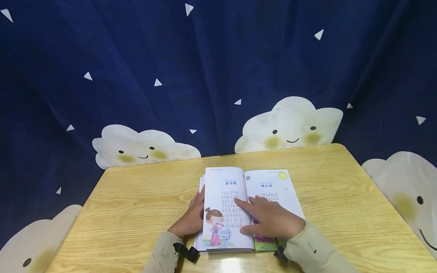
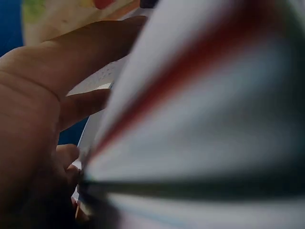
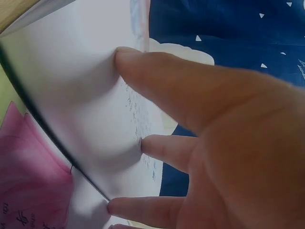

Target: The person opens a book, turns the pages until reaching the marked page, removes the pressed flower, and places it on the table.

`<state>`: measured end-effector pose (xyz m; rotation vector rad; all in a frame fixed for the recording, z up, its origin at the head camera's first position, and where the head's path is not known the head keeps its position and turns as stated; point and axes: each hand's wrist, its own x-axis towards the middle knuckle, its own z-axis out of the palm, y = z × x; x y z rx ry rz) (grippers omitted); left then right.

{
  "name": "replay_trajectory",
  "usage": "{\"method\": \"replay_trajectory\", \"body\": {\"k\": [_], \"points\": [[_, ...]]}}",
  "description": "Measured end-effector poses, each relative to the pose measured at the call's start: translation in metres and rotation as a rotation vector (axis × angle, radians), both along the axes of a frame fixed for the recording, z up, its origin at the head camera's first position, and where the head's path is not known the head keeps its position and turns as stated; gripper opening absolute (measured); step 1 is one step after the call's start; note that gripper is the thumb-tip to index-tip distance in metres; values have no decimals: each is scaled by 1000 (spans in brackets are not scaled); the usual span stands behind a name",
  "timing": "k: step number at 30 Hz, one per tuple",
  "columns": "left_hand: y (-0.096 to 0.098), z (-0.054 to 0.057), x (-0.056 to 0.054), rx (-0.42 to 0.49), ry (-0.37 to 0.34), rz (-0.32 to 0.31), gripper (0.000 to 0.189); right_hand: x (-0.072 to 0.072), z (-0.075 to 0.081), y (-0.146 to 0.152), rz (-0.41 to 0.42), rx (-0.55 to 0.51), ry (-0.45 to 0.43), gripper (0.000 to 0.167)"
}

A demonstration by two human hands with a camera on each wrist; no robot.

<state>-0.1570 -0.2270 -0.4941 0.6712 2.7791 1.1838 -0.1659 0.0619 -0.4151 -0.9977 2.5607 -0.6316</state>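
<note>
An open picture book (image 1: 229,212) lies on a wooden table, its pages printed with Chinese text and coloured drawings. My right hand (image 1: 274,220) reaches across the fold, its spread fingers and thumb touching the left page. In the right wrist view the thumb (image 3: 143,67) and straight fingertips rest against that white page (image 3: 71,71). Beside the book's left edge is my left hand (image 1: 192,216), its fingertips partly hidden by the upper pages. Blurred page edges (image 2: 200,129) fill the left wrist view, next to the left thumb (image 2: 90,47) and loosely extended fingers.
The wooden table (image 1: 136,204) extends on both sides of the book. Behind it hangs a dark blue curtain (image 1: 211,76) with white triangles and smiling clouds. Black straps (image 1: 186,252) circle both wrists over light sleeves.
</note>
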Motion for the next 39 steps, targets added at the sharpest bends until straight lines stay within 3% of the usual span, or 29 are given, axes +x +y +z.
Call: {"method": "replay_trajectory", "body": {"k": [9,17,23,28,34,39], "points": [[3,-1,2,126,-35,85,57,-1,-1,0,9,-11,12,77],[4,1,4,147,-83,144,82,-1,-1,1,7,-20,1,78],[6,1,0,198,-55,142,79,-2,0,1,1,-44,-19,78],[7,3,-2,330,-135,137,73,-3,-1,1,-17,-54,-57,78],[5,6,0,332,-207,189,60,-5,-2,2,-5,-80,-61,78],[5,6,0,420,-275,182,58,-6,3,5,-43,-119,-73,75]]}}
